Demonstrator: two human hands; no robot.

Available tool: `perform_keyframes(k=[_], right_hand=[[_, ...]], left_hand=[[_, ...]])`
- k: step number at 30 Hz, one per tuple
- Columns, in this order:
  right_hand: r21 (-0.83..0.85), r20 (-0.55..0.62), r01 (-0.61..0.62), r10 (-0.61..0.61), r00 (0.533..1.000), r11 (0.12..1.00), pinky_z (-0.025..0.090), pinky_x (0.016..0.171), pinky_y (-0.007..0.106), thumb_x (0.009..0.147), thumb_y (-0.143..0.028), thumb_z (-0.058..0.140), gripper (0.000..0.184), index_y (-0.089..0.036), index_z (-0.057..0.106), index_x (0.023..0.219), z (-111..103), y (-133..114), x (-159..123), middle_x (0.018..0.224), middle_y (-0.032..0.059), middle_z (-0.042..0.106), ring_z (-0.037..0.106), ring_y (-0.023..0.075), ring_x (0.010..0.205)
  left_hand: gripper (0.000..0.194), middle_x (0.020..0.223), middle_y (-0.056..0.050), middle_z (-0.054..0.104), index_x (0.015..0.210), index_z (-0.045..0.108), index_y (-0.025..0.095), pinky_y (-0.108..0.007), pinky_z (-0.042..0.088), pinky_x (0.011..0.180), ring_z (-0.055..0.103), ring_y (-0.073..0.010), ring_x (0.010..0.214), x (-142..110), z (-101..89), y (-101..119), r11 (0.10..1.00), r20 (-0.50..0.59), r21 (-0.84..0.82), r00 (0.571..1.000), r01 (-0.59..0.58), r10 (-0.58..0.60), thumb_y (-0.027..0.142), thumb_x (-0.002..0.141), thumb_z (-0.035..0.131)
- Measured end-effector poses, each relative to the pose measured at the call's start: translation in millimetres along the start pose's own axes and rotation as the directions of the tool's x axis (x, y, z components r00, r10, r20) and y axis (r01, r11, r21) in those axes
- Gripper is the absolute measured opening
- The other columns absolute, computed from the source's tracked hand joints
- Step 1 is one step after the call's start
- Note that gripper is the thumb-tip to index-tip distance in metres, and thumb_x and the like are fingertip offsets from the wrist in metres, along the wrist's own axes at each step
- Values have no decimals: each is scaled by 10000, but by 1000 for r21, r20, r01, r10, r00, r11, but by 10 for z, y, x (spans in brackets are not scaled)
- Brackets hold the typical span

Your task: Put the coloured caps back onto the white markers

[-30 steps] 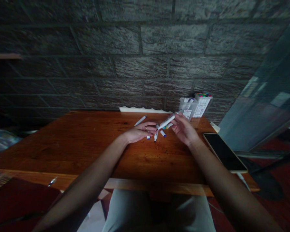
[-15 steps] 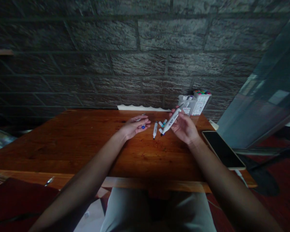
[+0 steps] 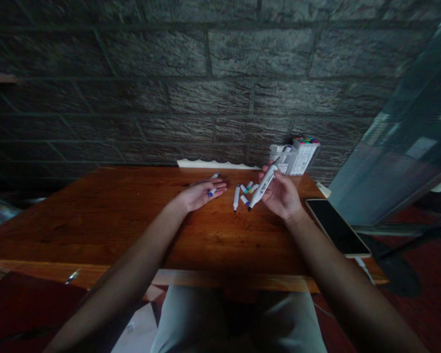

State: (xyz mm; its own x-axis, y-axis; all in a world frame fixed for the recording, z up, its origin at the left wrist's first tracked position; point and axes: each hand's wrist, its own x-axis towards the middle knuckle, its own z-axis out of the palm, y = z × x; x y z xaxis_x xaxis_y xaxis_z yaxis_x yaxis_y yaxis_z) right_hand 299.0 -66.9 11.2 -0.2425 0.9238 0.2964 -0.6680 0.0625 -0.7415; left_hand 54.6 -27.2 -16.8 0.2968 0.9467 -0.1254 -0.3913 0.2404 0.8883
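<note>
My right hand [image 3: 282, 193] grips a white marker [image 3: 263, 187] between thumb and fingers, slanted so its bare dark tip points down to the left. My left hand [image 3: 202, 193], fingers stretched, holds a short white piece with a blue end, apparently a marker cap [image 3: 212, 192]. Just behind the left fingers shows part of another white marker [image 3: 215, 175], mostly hidden. Between my hands lies an uncapped white marker [image 3: 236, 198], its dark tip towards me. Beside it are a blue-ended cap [image 3: 245, 200] and several smaller caps [image 3: 250, 186] with teal and yellowish ends.
Two clear marker boxes stand at the back right, one [image 3: 304, 158] full of coloured markers, the other [image 3: 284, 158] holding fewer. A phone [image 3: 337, 228] with a white cable lies at the right edge of the wooden table [image 3: 95, 215]. A white wavy strip [image 3: 213, 164] runs along the brick wall.
My left hand has shifted slightly left with the cap, its fingers straighter. The right hand's marker has tilted a little and moved right, uncovering the blue-ended cap and another small cap.
</note>
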Motion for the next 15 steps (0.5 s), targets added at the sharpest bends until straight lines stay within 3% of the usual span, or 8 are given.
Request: perform_keyframes(k=[3,7,10,15], right_hand=[[-56,-15,-10,9,1000,998,494,541,216,738,-329,667,332,-315,621,1066,-16,4,3,1023,-16,698,648,169,953],[-122,-49,-5,-1,999,992,493,550,237,724,-362,668,335,-311,625,1052,-15,7,3,1040,-5,689,633,191,983],[-140,-50,-4,-3,999,990,488,557,242,712,-369,673,310,-309,633,1013,-4,4,-2,1025,-5,686,629,192,979],[-27,-54,-17,15,998,1000,465,535,216,665,-311,731,279,-308,647,931,-1,17,11,955,-39,692,633,143,849]], left_hand=[[357,1055,-181,700,1018,658,16,-393,392,1094,642,-224,1076,-46,13,-5,1000,97,7,995,-20,19,-80,708,511],[354,1020,-169,716,1062,643,14,-418,357,1115,657,-233,1051,-90,40,-8,999,173,54,985,5,-14,-59,723,572],[358,1029,-168,716,1114,622,29,-409,370,1105,658,-232,1051,-97,48,-7,995,175,90,984,29,-45,-16,759,608],[304,1084,-166,702,1097,630,59,-375,410,1073,657,-216,1053,-90,35,8,983,136,186,990,-2,-24,69,794,654]])
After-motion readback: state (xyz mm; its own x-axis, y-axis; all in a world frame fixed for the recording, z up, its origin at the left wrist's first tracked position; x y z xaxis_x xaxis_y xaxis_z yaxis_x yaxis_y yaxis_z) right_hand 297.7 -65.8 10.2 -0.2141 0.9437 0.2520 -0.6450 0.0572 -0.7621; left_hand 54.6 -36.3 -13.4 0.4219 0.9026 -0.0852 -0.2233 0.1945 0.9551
